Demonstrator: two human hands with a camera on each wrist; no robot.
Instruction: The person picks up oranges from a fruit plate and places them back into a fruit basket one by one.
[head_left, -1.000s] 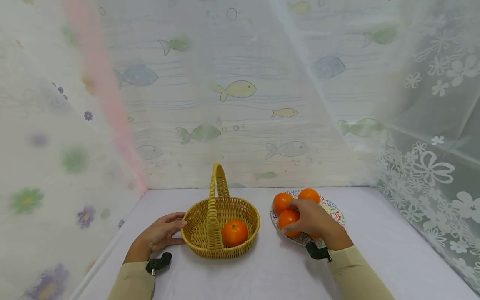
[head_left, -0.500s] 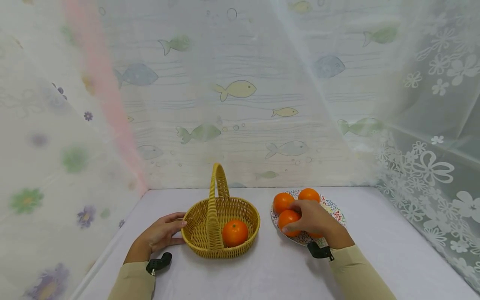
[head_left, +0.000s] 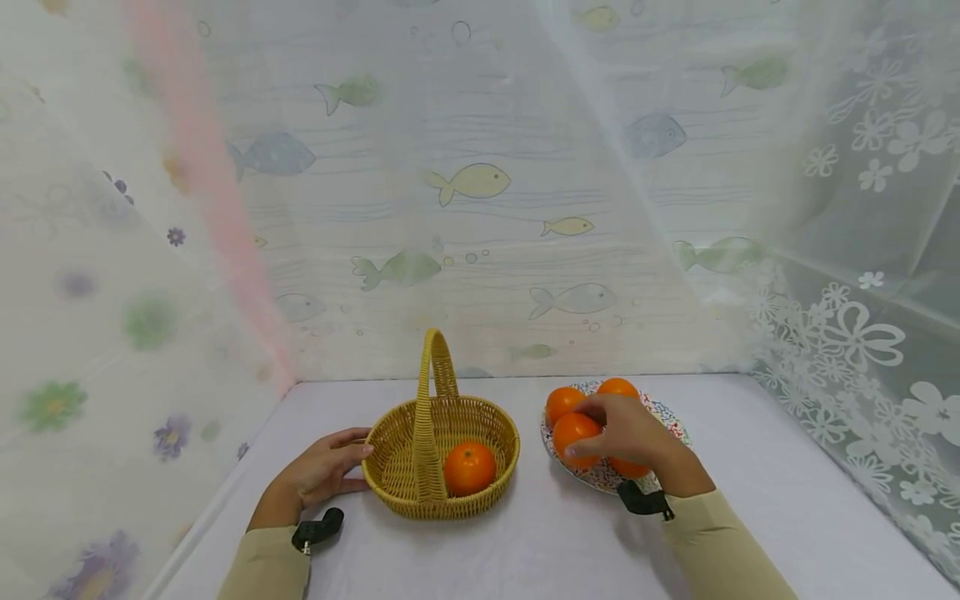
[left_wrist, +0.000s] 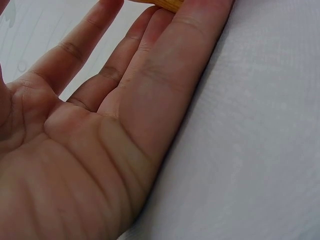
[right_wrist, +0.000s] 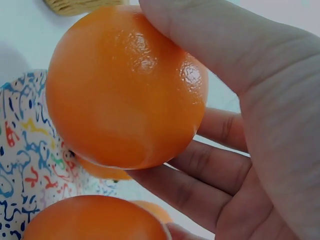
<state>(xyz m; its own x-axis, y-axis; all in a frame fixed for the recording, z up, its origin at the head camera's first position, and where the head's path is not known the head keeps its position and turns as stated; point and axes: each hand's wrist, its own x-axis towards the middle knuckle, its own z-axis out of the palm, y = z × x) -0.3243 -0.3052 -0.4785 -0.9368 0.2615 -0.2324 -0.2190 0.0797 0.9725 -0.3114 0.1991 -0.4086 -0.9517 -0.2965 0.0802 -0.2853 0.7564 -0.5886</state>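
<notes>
Head view, basket: yellow wicker basket (head_left: 405,506), upright on the white tablecloth (head_left: 525,550), one orange (head_left: 470,469) inside, near side, right of the handle (head_left: 425,417).
Head view, left hand: left hand (head_left: 318,467) touches the basket's left side, fingers extended – we read it as steadying, not lifting.
Head view, right hand: right hand (head_left: 626,429) has thumb and fingers around an orange at the plate's left (head_left: 572,432); we can't tell from here if it's clear of the patterned plate (head_left: 667,417).
Head view, plate: three more oranges – left rear (head_left: 562,402), far edge (head_left: 618,387), near side below the hand (head_left: 628,469).
Head view, tally: done, one orange in the basket; left, by our judgement, the grasped one plus those three. We'd call it early.
Left wrist view, palm: bare, fingers reaching to a sliver of wicker at the top; we see no orange here.
Right wrist view, grasp: thumb over the orange, fingers behind and under it; firm-looking hold by our read.
Right wrist view, surroundings: other oranges partly visible below it, plate at left, basket edge at top. Transfer of the grasped orange not yet done.
</notes>
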